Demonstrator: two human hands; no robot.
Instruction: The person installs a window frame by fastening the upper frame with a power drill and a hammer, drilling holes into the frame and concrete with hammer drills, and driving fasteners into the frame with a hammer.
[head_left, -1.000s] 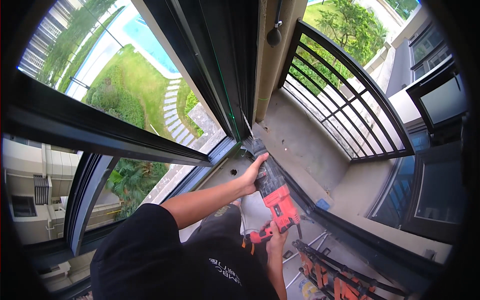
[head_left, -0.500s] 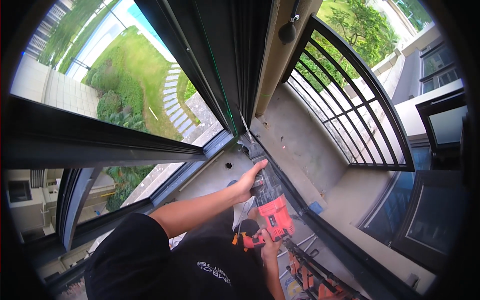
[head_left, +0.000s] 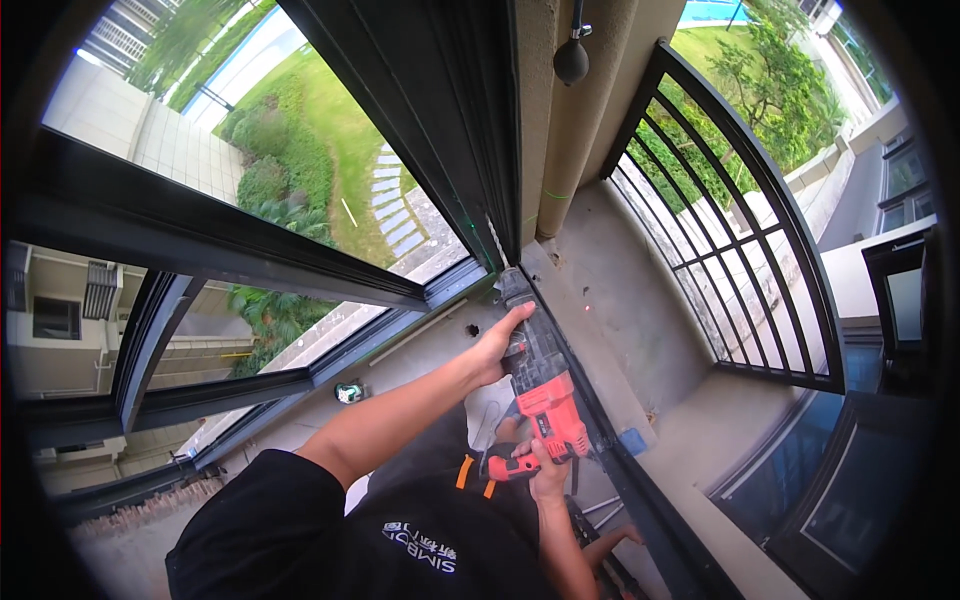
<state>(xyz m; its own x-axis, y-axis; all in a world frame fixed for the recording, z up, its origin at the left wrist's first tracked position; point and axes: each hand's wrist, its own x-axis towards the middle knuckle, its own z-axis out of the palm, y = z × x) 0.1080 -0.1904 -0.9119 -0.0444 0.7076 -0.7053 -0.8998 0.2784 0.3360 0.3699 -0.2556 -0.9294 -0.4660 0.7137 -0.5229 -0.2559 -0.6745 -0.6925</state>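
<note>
A red and black rotary hammer drill (head_left: 552, 408) is in both my hands, angled upward and away from me. My left hand (head_left: 497, 345) is closed around its dark front part, with the thumb along the top. Lower down, my right hand (head_left: 548, 475) wraps round the red rear handle, and its fingers are partly hidden. A long drill bit (head_left: 496, 240) points at the dark metal window frame (head_left: 440, 130). Whether the tip touches the frame, I cannot tell. Thin green light lines mark the frame near the bit.
A dark rail (head_left: 655, 490) runs close along the drill's right side. Beyond it stand a black barred railing (head_left: 752, 238) and a beige pipe (head_left: 572, 150). A dark rubber bulb (head_left: 571, 62) hangs above. A small green-and-white round thing (head_left: 349, 391) lies at left.
My view has shifted, so the frame and railing sit differently. Both hands keep their hold on the rotary hammer drill. A small round thing at left has come into view.
</note>
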